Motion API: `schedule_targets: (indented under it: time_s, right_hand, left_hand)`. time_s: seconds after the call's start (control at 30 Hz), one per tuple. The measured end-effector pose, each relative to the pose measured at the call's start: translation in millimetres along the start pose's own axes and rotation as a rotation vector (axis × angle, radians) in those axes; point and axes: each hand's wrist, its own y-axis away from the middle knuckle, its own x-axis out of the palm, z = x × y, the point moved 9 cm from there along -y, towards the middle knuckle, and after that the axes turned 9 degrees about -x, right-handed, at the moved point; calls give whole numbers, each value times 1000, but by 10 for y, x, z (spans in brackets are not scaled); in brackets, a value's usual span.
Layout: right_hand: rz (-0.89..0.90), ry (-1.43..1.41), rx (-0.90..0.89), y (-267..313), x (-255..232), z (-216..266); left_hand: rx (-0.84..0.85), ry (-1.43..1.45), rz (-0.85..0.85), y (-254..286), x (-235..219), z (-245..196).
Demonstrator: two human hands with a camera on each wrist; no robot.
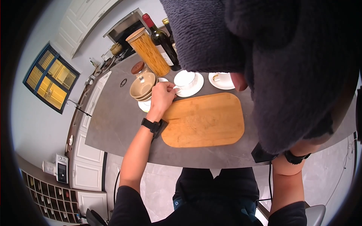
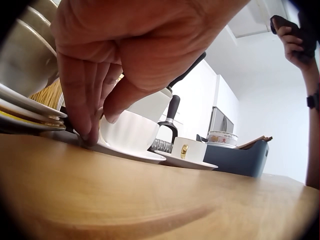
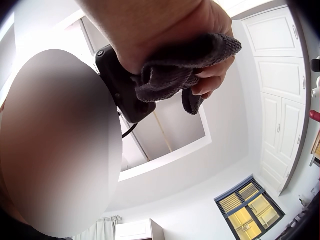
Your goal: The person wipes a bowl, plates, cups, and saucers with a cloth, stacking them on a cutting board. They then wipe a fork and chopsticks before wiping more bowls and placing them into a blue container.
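With thumb and fingertips my left hand (image 1: pixel 162 98) pinches the handle of a white teacup (image 1: pixel 184 78). The teacup (image 2: pixel 132 129) sits upright on its white saucer (image 1: pixel 196 89), just beyond the wooden cutting board (image 1: pixel 203 120). Raised high, my right hand (image 3: pixel 214 74) grips a bunched dark grey cloth (image 3: pixel 165 82). That cloth (image 1: pixel 211 34) hangs close to the head camera, covering the upper right of the head view and most of the right hand. To the right of the first cup, a second white cup (image 2: pixel 189 150) with a gold handle stands on a saucer.
Stacked beige bowls (image 1: pixel 142 86) stand on plates left of my left hand. Behind are a lidded jar of spaghetti (image 1: pixel 149 52), a wine bottle (image 1: pixel 162 43) and a small brown-lidded jar (image 1: pixel 138 68). A blue-grey bin (image 2: pixel 240 157) stands beyond the second cup.
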Motion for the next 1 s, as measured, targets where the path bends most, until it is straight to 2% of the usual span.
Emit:
schedule_targets:
  time_s: [0.1, 0.17, 0.3, 0.37, 0.4, 0.43, 0.47, 0.6, 0.63, 0.7, 0.8, 0.9, 1.0]
  right_hand:
    - [11, 8, -11, -238, 122, -199]
    - [18, 18, -18, -19, -50, -7]
    - [36, 30, -35, -79, -1, 15]
    - [52, 22, -53, -147, -26, -108]
    - [62, 17, -65, -127, -9, -21]
    - [70, 12, -78, -164, 43, 26]
    - [79, 10, -91, -178, 42, 50]
    - [110, 35, -142, -598, 103, -218]
    - [115, 51, -152, -587, 145, -30]
    - [116, 87, -172, -692, 208, 118]
    - [112, 128, -194, -798, 172, 189]
    - [120, 139, -225, -953, 283, 310]
    - [138, 129, -270, -1048, 335, 463]
  left_hand:
    - [-12, -60, -5, 19, -43, -8]
    - [185, -220, -135, 50, -128, -136]
    - [157, -413, -205, 305, -257, -567]
    - [438, -238, -330, 540, -246, -976]
    - [449, -177, -280, 595, -153, -1103]
    - [414, -149, -161, 557, 25, -1170]
    - [343, -249, -30, 536, 179, -1281]
    - [285, -171, 77, 189, 780, -1341]
    - [247, -179, 129, 79, 948, -1289]
    - [243, -169, 115, -128, 1154, -1219]
    - [251, -187, 103, -236, 1182, -1231]
    - [324, -70, 15, -207, 1034, -1222]
    - [13, 350, 201, 32, 653, -1206]
